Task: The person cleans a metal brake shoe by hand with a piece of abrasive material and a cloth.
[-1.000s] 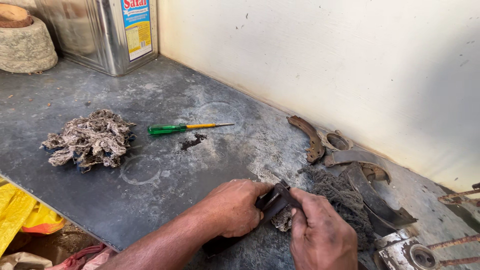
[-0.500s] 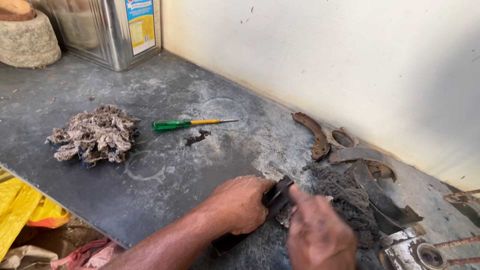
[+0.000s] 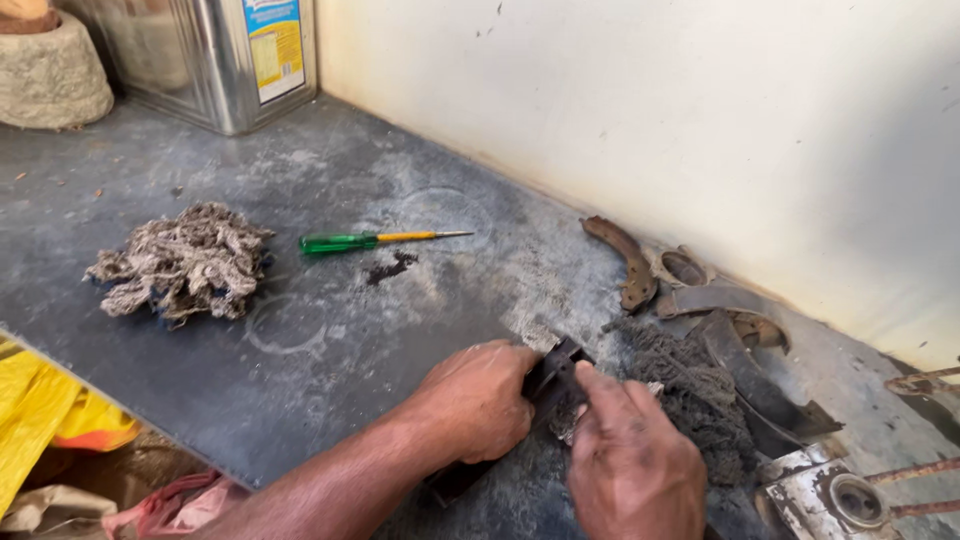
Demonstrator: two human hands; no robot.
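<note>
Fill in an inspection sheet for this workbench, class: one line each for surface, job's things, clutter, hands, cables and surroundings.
Surface: dark grey bench top, dusty and stained, with faint ring marks.
Job's things: dark curved metal part held on the bench between both hands.
Clutter: wad of cotton waste; green-handled screwdriver; rusty curved shoes by the wall; dark fibre wad; metal fitting.
Hands: left hand grips the part; right hand presses a finger on it.
Cables: nothing seen.
Surroundings: cream wall; square metal tin; stone block; yellow cloth below the bench edge.
</note>
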